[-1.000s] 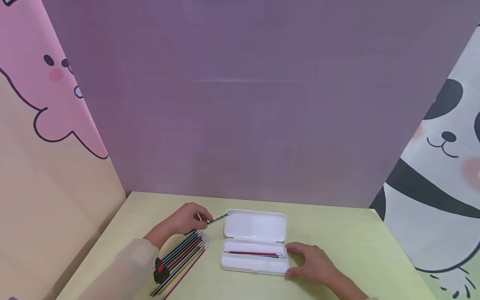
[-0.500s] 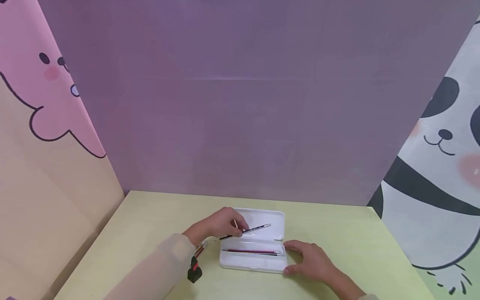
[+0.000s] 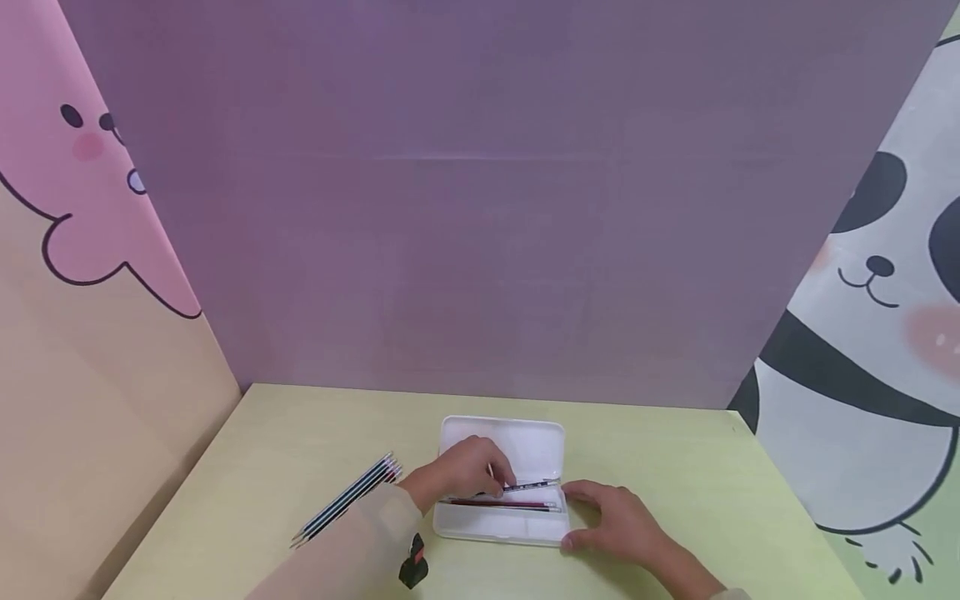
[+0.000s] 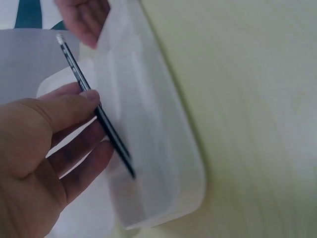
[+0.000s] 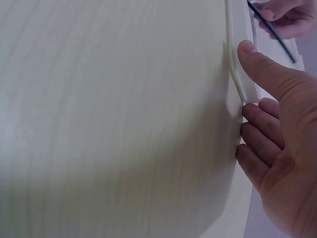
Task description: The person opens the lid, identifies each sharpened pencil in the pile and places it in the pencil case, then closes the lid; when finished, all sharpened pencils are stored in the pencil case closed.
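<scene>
One red pencil (image 3: 504, 503) already inside the white case (image 3: 501, 527). Dark pencil (image 3: 531, 485) pinched by left hand (image 3: 463, 473), just above it. Right hand (image 3: 621, 525) steadying the case's right end, fingers relaxed. Several pencils (image 3: 347, 500) left of the case, not yet packed.

Left hand (image 3: 463, 472) reaching in from the left, sleeve down to the wrist, thumb and fingers (image 4: 74, 106) curled in a pinch. Right hand (image 3: 626, 523) lying low and flat, thumb (image 5: 262, 67) stretched out, fingers nearly straight.
</scene>
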The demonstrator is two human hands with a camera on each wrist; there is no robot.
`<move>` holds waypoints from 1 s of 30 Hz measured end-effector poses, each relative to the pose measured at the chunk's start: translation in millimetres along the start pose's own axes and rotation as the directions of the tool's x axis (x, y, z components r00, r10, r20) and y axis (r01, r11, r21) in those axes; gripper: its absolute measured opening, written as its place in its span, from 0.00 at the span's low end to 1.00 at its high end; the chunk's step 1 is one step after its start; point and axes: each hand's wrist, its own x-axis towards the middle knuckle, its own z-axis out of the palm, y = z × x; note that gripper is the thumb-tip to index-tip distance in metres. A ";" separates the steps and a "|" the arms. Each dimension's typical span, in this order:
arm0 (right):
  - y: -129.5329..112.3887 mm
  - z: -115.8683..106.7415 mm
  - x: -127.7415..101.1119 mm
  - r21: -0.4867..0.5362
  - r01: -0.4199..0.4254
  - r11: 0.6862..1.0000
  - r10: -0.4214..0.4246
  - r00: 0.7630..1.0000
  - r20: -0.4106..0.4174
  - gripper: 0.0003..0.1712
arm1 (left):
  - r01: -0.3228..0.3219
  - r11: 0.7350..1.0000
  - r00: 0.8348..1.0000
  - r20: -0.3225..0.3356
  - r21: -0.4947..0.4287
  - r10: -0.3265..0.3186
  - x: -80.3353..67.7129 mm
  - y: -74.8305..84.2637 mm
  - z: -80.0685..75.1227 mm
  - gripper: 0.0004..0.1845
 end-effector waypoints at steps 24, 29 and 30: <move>0.8 1.9 1.2 0.001 -0.030 1.000 0.030 1.000 -0.003 0.42 | -0.007 0.995 0.999 -0.049 0.100 0.012 -6.9 -4.3 12.3 0.05; -1.1 -0.2 0.3 0.014 -0.036 0.999 0.035 0.999 0.006 0.42 | -0.029 0.997 0.998 -0.045 0.068 0.032 -7.7 -6.4 12.2 0.06; -1.5 -0.6 0.2 0.017 -0.036 0.999 0.036 0.999 0.008 0.42 | -0.032 0.998 0.998 -0.043 0.063 0.034 -8.1 -6.4 11.9 0.06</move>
